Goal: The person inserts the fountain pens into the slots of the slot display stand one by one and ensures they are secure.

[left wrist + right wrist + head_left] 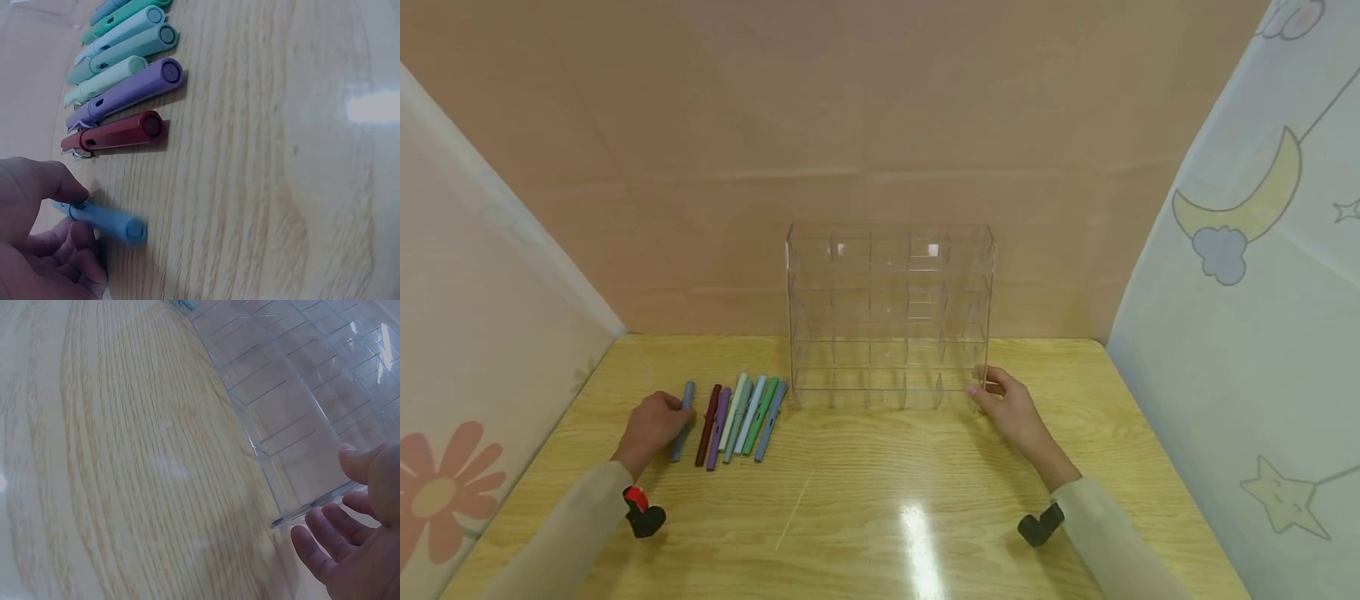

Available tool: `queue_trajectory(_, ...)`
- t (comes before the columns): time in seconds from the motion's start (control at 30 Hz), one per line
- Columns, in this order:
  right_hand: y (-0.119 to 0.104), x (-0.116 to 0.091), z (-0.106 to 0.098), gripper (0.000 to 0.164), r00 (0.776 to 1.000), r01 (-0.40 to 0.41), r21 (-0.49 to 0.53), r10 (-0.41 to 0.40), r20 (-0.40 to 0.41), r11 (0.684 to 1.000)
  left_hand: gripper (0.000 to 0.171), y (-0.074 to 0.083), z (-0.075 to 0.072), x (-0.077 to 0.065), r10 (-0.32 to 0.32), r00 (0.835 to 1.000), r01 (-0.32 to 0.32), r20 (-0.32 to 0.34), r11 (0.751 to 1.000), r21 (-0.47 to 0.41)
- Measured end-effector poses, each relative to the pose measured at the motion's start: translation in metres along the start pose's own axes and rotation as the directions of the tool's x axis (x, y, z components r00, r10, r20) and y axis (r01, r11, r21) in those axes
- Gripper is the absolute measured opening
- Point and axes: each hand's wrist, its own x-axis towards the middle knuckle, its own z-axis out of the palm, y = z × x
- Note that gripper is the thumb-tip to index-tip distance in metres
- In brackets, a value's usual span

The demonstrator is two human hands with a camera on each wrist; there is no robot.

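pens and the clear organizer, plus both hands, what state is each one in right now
blue pen: flat on the table, capped, pinched by the left hand
other pens: seven in a row, capped, lying flat, untouched
clear acrylic organizer: upright, all compartments empty
right hand: grip on the organizer's lower right corner, thumb in front, fingers behind
wooden table: glossy, reflecting a light
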Motion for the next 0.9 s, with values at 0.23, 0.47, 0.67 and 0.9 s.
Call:
queue_trajectory(0.23, -0.001, 0.0, 0.0, 0.06, 1.0, 0.01, 0.019, -0.01, 0.0, 1.0, 0.037, -0.002, -0.004, -0.002, -0.021, 0.999, 0.02, 0.025, 1.0, 0.015)
queue_trajectory(0.47, 0.0, -0.001, -0.001, 0.059, 1.0, 0.013, 0.006, -0.013, 0.0, 1.0, 0.037, -0.007, -0.006, 0.0, -0.041, 0.998, 0.04, 0.055, 0.999, 0.03)
queue_trajectory(0.67, 0.003, 0.0, -0.001, 0.061, 1.0, 0.006, 0.012, -0.006, -0.002, 1.0, 0.05, -0.012, -0.013, -0.001, -0.007, 0.999, 0.005, 0.037, 0.998, 0.055)
queue_trajectory(0.9, 0.003, 0.001, 0.0, 0.06, 1.0, 0.004, 0.041, -0.004, -0.001, 0.999, 0.057, -0.019, -0.026, -0.009, -0.008, 1.0, 0.009, 0.02, 0.999, -0.046)
